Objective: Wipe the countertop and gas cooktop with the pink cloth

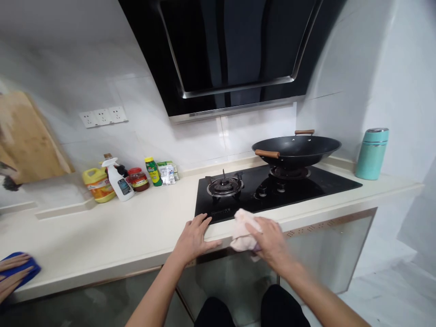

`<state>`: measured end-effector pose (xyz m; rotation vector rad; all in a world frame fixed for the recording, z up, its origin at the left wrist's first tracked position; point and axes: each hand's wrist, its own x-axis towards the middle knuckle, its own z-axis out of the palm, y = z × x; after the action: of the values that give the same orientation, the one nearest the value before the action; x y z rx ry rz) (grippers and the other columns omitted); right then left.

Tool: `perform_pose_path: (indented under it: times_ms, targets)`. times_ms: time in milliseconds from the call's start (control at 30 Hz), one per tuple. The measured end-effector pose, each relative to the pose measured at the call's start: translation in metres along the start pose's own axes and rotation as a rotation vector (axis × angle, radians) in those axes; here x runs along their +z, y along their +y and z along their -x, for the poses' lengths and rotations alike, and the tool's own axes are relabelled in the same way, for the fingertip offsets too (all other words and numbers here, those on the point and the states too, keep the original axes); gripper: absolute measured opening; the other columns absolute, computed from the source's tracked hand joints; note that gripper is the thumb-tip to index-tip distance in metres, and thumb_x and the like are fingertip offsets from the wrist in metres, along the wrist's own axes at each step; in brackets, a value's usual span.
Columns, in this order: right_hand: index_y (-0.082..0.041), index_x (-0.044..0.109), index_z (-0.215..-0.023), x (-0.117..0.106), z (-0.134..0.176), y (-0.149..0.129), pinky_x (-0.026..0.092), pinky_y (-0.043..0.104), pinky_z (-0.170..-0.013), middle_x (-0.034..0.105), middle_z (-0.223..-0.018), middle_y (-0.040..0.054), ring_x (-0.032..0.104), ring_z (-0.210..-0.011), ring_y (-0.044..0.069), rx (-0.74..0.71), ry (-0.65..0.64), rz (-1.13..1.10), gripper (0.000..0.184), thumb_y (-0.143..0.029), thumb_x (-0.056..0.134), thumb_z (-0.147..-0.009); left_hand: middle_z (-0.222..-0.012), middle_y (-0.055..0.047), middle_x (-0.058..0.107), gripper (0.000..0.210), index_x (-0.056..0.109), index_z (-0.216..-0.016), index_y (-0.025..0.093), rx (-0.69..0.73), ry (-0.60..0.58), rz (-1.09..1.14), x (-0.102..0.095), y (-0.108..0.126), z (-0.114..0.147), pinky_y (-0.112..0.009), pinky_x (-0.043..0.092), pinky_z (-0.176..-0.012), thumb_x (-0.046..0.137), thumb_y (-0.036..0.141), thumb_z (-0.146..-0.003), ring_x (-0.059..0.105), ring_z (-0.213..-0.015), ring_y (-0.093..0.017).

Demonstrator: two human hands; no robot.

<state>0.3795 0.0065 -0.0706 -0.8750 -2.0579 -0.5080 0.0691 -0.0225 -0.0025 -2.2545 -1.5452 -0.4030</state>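
My right hand (270, 240) grips a crumpled pale pink cloth (243, 231) at the counter's front edge, just before the black gas stove (225, 210). The hand is slightly blurred. To its left, my left hand (195, 236) lies on the counter with fingers spread, fingertips at the stove's front left corner, holding nothing. Behind the hands sits the left burner (225, 185), bare of any pot. A large black wok (296, 147) with wooden handles rests on the right burner.
Another person's hand (13, 272) presses a blue cloth (32, 271) on the counter (112, 236) at far left. A spray bottle (119, 181), yellow jug (99, 185), red-lidded jar (138, 180) and green bottle (153, 171) line the wall. A turquoise flask (372, 154) stands right, below a black range hood (235, 50).
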Motion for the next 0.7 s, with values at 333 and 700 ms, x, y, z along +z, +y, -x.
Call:
perform_pose_path:
  times_ms: [333,700]
  targets:
    - [-0.022,0.048,-0.139,-0.045,0.059,0.134,0.038,0.051,-0.102,0.058,-0.131,0.0171,0.053,-0.119,0.035,0.229,-0.157,0.299,0.063,-0.032,0.063,-0.078,-0.152,-0.02,0.053,0.085,0.055,-0.146,0.017,-0.015,-0.048,-0.003,-0.003,0.009,-0.001,-0.052,0.042,-0.111,0.059,0.077,-0.086,0.049,-0.139,-0.036]
    - [-0.024,0.049,-0.141,0.005,-0.025,-0.033,0.037,0.051,-0.095,0.059,-0.122,0.0179,0.052,-0.109,0.038,0.139,-0.167,0.06,0.084,-0.02,0.083,-0.064,-0.15,-0.02,0.054,0.076,0.055,-0.145,0.017,0.001,-0.05,0.027,-0.002,0.004,-0.002,-0.052,0.043,-0.11,0.051,0.073,-0.093,0.049,-0.139,-0.034]
